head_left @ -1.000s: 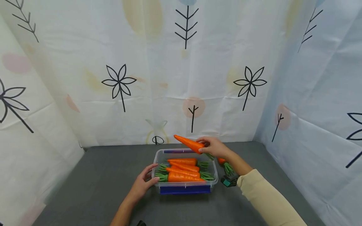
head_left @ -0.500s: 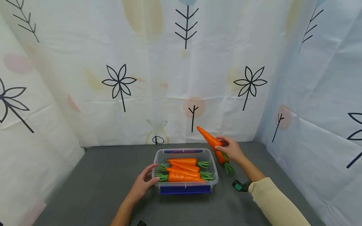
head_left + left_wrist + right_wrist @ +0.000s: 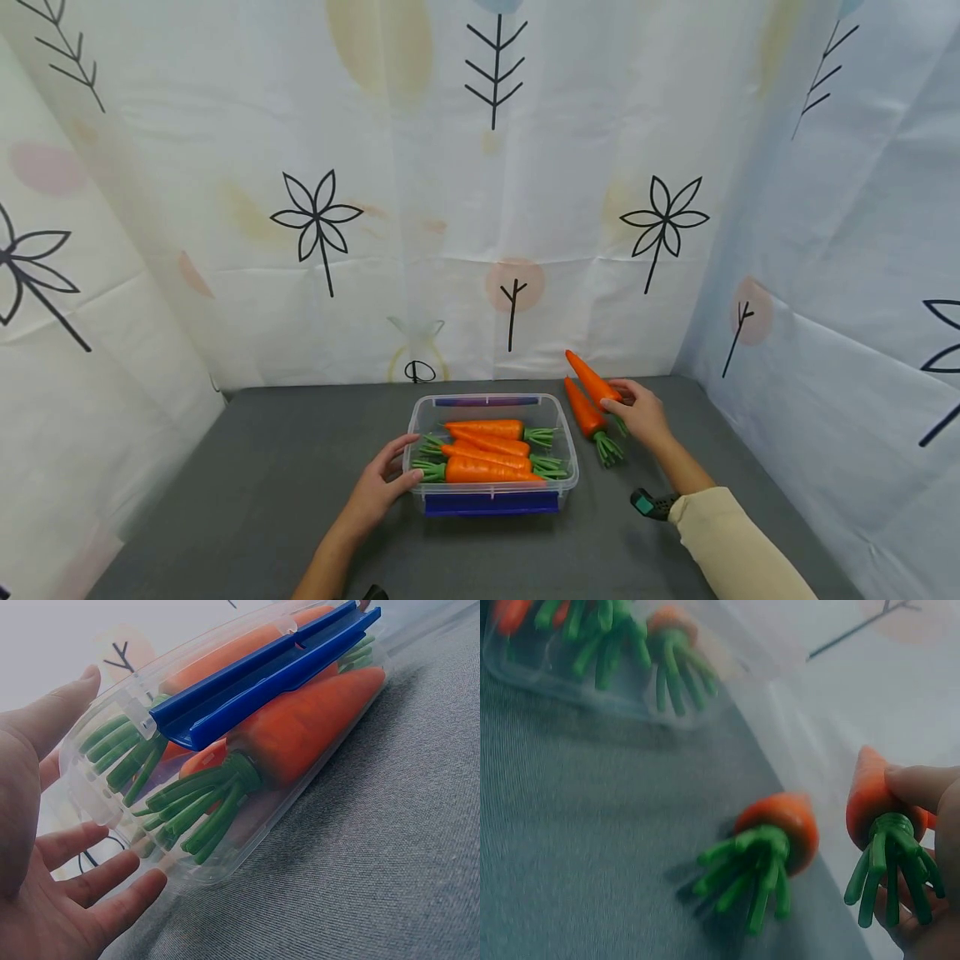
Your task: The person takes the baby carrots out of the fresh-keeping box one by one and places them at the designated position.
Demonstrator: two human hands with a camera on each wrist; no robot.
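My right hand (image 3: pixel 638 410) pinches a carrot (image 3: pixel 592 377) by its thick top, its tip pointing up and to the left. In the right wrist view that held carrot (image 3: pixel 871 796) shows its green stalks hanging down. A second carrot (image 3: pixel 583 410) lies on the table just left of it. My left hand (image 3: pixel 380 479) rests on the left side of a clear plastic box (image 3: pixel 567 454) with blue latches. Several carrots (image 3: pixel 487 470) lie side by side in the box. In the left wrist view, the fingers (image 3: pixel 129 900) are spread around the box's end.
A dark grey table (image 3: pixel 300 467) bears the box. White patterned cloth (image 3: pixel 420 208) stands behind it and along both sides. The box's front blue latch (image 3: pixel 491 503) hangs down. A dark wrist device (image 3: pixel 651 505) sits under my right forearm.
My right hand has carried the carrot from above the box to the right, then lower, beside the carrot on the table. My left hand has stayed at the box.
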